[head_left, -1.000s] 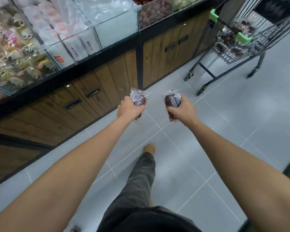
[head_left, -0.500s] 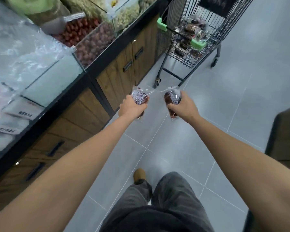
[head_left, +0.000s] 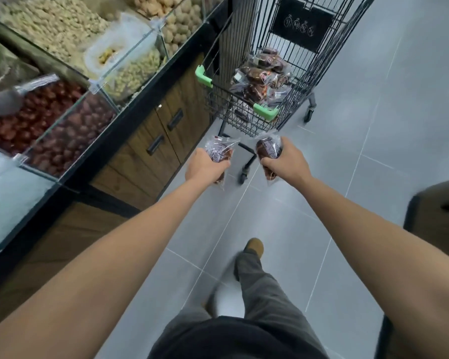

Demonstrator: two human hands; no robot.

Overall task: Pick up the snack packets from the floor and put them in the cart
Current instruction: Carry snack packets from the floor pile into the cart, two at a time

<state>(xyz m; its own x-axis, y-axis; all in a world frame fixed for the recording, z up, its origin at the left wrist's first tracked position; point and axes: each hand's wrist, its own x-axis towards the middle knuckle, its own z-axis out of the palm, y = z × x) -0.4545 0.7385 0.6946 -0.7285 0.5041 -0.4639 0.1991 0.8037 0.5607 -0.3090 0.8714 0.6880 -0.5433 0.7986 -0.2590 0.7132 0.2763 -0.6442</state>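
Observation:
My left hand [head_left: 205, 168] grips a clear snack packet [head_left: 219, 151] with dark contents. My right hand [head_left: 287, 161] holds a second similar snack packet [head_left: 268, 150]. Both hands are stretched forward, just short of the near end of a black wire cart [head_left: 303, 81] with green corner bumpers. Several more snack packets [head_left: 263, 73] lie piled in the cart's basket. No packets show on the grey tiled floor.
A bulk-food counter [head_left: 145, 120] with clear bins of nuts and red dried fruit and wooden drawers runs along the left, close to the cart. A dark wooden unit [head_left: 438, 216] stands at the right edge. My legs and a brown shoe [head_left: 254, 246] are below.
I have walked toward the cart with both packets held; the cart has come from far ahead to just beyond my hands. My grip on the packets is unchanged.

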